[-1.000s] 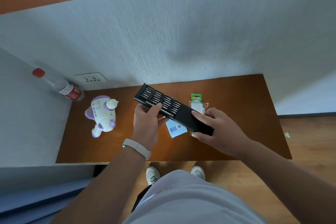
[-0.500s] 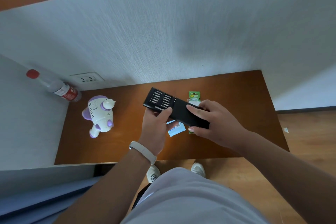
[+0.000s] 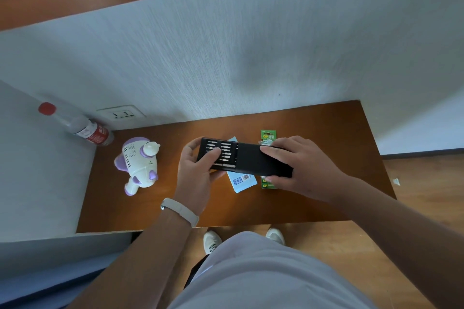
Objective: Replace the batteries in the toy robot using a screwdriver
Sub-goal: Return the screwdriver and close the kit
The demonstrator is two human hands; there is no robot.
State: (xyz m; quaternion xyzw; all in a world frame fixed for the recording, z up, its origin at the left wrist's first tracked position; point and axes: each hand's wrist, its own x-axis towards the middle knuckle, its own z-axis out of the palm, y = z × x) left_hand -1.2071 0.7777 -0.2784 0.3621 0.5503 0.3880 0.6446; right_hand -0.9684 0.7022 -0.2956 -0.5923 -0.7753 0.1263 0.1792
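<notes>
A black screwdriver bit case [image 3: 247,159] hangs level over the middle of the brown table [image 3: 326,138]. My left hand [image 3: 198,170] grips its left end, where a tray with several bits shows, thumb lying on the bits. My right hand [image 3: 298,168] grips the black sleeve at its right end. A white and purple toy robot [image 3: 139,162] lies on the table to the left, apart from both hands. A green battery pack [image 3: 268,135] lies under the case, mostly hidden by my right hand.
A light blue card with a barcode [image 3: 242,180] lies under the case. A bottle with a red cap [image 3: 77,125] leans in the back left corner beside a wall socket [image 3: 120,114]. The wall runs along the table's back; my shoes [image 3: 212,241] are below its front edge.
The case has turned from slanted to level, and the bit tray has slid further into the sleeve, so fewer bits show. Both hands kept their grip.
</notes>
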